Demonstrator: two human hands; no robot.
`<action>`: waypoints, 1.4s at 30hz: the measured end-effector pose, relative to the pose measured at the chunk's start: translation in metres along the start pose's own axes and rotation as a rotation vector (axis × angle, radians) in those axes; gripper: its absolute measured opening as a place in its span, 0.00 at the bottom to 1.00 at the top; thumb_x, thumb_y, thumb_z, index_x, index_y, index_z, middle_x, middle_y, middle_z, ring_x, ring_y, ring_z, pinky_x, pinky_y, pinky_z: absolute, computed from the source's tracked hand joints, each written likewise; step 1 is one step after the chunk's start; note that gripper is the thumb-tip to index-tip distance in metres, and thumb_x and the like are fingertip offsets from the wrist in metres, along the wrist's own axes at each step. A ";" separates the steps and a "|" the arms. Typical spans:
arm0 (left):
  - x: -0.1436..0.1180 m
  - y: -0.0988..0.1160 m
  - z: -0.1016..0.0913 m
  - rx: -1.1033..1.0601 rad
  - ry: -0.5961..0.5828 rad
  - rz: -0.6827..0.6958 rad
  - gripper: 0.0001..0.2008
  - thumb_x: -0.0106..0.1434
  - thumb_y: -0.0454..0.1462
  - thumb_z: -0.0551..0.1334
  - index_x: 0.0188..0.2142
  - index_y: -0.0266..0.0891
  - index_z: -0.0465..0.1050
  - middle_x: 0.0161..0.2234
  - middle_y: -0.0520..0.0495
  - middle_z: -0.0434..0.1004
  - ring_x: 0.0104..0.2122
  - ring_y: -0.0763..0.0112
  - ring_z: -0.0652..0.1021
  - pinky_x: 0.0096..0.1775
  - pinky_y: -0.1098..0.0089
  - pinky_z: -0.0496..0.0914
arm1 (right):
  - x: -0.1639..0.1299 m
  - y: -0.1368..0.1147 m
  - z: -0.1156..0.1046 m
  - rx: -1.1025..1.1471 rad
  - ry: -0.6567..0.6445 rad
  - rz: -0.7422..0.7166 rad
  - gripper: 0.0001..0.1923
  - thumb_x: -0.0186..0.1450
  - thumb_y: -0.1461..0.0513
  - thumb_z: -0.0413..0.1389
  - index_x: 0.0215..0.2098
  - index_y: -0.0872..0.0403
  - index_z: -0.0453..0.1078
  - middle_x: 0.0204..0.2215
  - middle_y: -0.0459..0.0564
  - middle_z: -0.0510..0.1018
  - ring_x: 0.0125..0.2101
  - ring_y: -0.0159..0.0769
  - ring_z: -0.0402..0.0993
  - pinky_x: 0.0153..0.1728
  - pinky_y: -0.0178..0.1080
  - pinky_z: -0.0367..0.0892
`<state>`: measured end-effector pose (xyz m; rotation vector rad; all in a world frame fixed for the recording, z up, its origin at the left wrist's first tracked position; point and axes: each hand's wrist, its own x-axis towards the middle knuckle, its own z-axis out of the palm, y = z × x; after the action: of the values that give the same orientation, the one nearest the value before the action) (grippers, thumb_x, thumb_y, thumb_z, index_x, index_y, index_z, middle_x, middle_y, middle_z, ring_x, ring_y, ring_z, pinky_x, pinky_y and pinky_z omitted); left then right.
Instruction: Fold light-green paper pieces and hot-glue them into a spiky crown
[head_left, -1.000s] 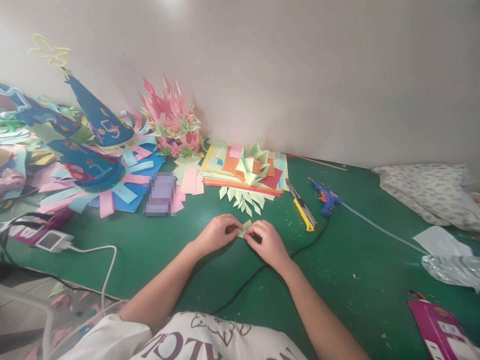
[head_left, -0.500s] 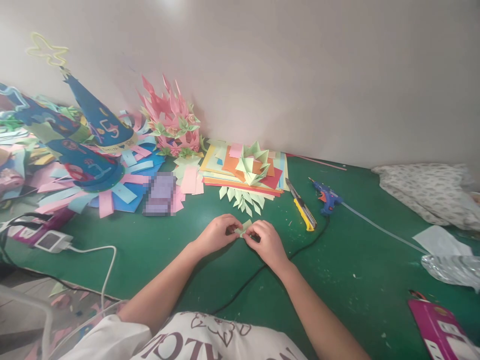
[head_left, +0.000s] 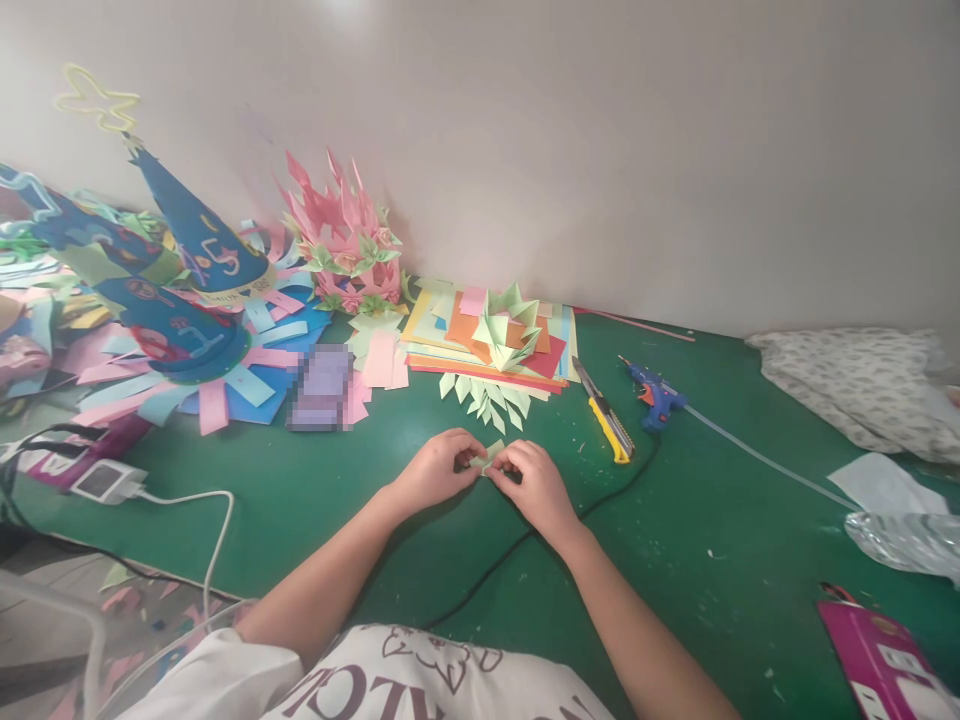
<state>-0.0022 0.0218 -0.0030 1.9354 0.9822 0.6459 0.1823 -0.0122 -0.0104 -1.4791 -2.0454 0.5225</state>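
Between my two hands is a small piece of light green paper (head_left: pixel 495 451), partly covered by the fingers. My left hand (head_left: pixel 442 464) pinches its left side, and my right hand (head_left: pixel 531 480) pinches its right side; the fingertips almost meet. Just beyond the hands lie several folded green paper leaves (head_left: pixel 487 398). Behind these, a pale green folded-paper ring (head_left: pixel 511 330) sits on a stack of coloured paper (head_left: pixel 420 335). To the right of the hands rest a yellow utility knife (head_left: pixel 611 428) and a blue glue gun (head_left: pixel 661 402) holding a long glue stick.
Blue cone hats (head_left: pixel 202 235) and a pink paper crown (head_left: pixel 345 235) stand at the back left. A black cord (head_left: pixel 510 552) crosses the green table (head_left: pixel 712 620). Power strips (head_left: pixel 885 645) lie at both sides, and a plastic bottle (head_left: pixel 904 540) at the right edge.
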 end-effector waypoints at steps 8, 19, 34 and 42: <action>0.001 -0.003 0.003 0.008 0.022 -0.010 0.08 0.56 0.30 0.59 0.36 0.38 0.72 0.33 0.49 0.71 0.30 0.75 0.71 0.34 0.73 0.68 | 0.000 0.000 -0.001 0.009 -0.025 0.038 0.08 0.62 0.61 0.57 0.25 0.53 0.67 0.25 0.45 0.70 0.30 0.35 0.66 0.32 0.36 0.59; 0.002 -0.004 0.006 0.010 0.035 -0.050 0.09 0.53 0.30 0.60 0.35 0.37 0.72 0.32 0.50 0.70 0.29 0.75 0.71 0.33 0.74 0.67 | 0.000 0.000 -0.003 0.001 -0.009 0.001 0.09 0.63 0.59 0.56 0.26 0.52 0.69 0.24 0.46 0.72 0.29 0.35 0.67 0.32 0.37 0.62; 0.001 -0.001 0.005 0.030 0.027 -0.066 0.09 0.54 0.30 0.59 0.35 0.37 0.72 0.33 0.49 0.70 0.29 0.75 0.71 0.34 0.73 0.68 | -0.007 0.009 -0.024 -0.039 -0.172 -0.281 0.11 0.67 0.61 0.51 0.42 0.47 0.75 0.32 0.49 0.73 0.35 0.35 0.67 0.37 0.40 0.64; 0.000 -0.001 0.006 0.028 0.026 -0.024 0.09 0.54 0.29 0.58 0.35 0.38 0.71 0.33 0.49 0.69 0.30 0.75 0.70 0.33 0.73 0.68 | -0.006 0.007 -0.022 -0.082 -0.175 -0.284 0.12 0.68 0.61 0.49 0.41 0.48 0.75 0.30 0.49 0.71 0.33 0.35 0.65 0.35 0.39 0.62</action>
<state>0.0017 0.0195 -0.0069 1.9408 1.0339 0.6486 0.2028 -0.0159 0.0013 -1.1933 -2.3902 0.4713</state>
